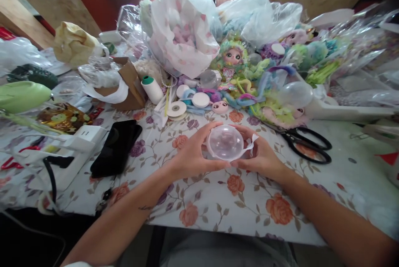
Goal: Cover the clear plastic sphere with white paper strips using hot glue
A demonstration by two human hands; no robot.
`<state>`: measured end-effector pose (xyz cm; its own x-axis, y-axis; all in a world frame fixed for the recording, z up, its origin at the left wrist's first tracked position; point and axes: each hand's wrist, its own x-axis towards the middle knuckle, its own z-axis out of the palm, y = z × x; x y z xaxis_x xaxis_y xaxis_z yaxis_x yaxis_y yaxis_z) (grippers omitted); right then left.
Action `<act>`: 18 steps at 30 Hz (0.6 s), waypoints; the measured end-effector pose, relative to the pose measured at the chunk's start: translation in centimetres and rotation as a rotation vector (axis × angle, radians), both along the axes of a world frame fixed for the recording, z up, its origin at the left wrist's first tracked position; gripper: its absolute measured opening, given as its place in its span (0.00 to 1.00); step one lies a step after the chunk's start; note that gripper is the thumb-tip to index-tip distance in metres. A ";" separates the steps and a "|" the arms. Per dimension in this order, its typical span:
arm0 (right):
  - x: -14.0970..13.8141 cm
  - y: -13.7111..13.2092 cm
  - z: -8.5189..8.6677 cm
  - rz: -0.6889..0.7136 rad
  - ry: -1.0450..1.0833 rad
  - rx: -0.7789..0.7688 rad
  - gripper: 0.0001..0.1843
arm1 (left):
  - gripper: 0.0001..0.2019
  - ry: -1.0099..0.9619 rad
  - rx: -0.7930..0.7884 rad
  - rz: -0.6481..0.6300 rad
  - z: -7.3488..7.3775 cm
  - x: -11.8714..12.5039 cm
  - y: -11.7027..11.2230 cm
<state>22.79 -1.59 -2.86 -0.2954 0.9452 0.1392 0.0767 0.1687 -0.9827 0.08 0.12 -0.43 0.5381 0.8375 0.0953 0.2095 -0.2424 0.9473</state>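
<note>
Your left hand [193,151] and right hand [262,155] grasp the clear, round plastic shell [225,142] together. Press lightly and evenly.

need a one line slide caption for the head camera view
Left hand and right hand hold a clear rounded object at a floral-covered table, black-handled scissors to the right.

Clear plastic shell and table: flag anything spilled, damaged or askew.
No spill shows, and the clear plastic shell looks undamaged. One oddity: the black-handled scissors lie with blade tips hard to see beside the yellow-green fluff.
</note>
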 end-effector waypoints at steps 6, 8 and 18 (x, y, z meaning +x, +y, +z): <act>0.0 0.1 -0.2 0.025 0.019 0.011 0.43 | 0.42 0.068 0.106 0.069 0.5 -0.1 -0.1; 0.0 0.1 -0.1 0.031 0.027 0.017 0.44 | 0.42 0.031 0.087 0.089 0.4 0.0 -0.2; -0.1 0.0 0.1 0.020 0.075 0.004 0.42 | 0.42 0.010 0.026 0.056 0.5 0.0 0.1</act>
